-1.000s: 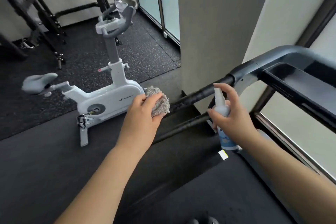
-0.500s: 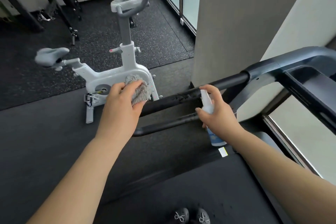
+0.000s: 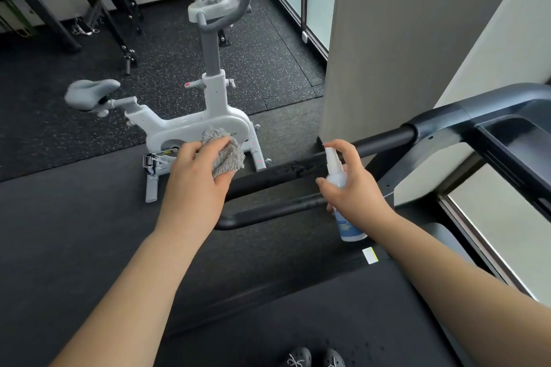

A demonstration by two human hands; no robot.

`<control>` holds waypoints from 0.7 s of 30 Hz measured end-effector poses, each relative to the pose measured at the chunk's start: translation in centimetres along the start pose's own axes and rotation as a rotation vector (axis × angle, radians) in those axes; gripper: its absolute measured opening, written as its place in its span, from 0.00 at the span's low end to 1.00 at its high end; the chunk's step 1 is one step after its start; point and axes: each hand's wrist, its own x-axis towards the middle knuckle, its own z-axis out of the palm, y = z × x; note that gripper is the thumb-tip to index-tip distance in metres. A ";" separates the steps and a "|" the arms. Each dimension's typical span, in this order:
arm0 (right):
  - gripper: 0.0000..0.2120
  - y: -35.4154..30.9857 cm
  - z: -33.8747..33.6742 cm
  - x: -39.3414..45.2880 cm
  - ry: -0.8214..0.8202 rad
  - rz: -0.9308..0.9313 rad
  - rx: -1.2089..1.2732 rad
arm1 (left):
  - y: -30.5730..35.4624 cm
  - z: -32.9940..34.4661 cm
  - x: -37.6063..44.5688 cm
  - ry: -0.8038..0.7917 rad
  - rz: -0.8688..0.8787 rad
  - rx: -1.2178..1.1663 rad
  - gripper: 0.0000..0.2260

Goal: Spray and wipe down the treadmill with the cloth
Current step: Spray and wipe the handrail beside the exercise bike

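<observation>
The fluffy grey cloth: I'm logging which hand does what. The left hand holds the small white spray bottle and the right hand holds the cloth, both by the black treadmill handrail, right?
Not quite: the hands are swapped. The head view shows the left hand gripping the fluffy grey cloth and the right hand holding the small white spray bottle, both by the black treadmill handrail.

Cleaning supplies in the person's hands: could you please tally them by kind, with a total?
Grey cloth, in the left hand: 1
Spray bottle, in the right hand: 1
Total: 2
</observation>
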 end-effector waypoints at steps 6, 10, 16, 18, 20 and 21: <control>0.25 -0.1 -0.3 0.1 -0.024 -0.010 0.010 | 0.4 1.4 0.3 -0.039 0.053 -0.006 0.24; 0.31 -0.2 -1.3 -0.4 -0.051 -0.014 0.096 | 0.4 2.9 0.6 -0.089 0.078 0.005 0.23; 0.35 0.8 -2.9 -1.1 0.017 -0.021 0.143 | -1.2 7.2 2.4 -0.169 0.156 0.089 0.25; 0.35 1.1 -3.3 -1.4 0.030 -0.022 0.158 | -1.7 8.7 2.9 -0.241 0.178 0.138 0.26; 0.35 1.2 -3.7 -1.6 0.037 -0.028 0.166 | -2.0 10.1 3.2 -0.305 0.219 0.195 0.27; 0.35 1.3 -3.9 -1.7 0.041 -0.034 0.165 | -2.0 10.7 3.3 -0.319 0.245 0.219 0.27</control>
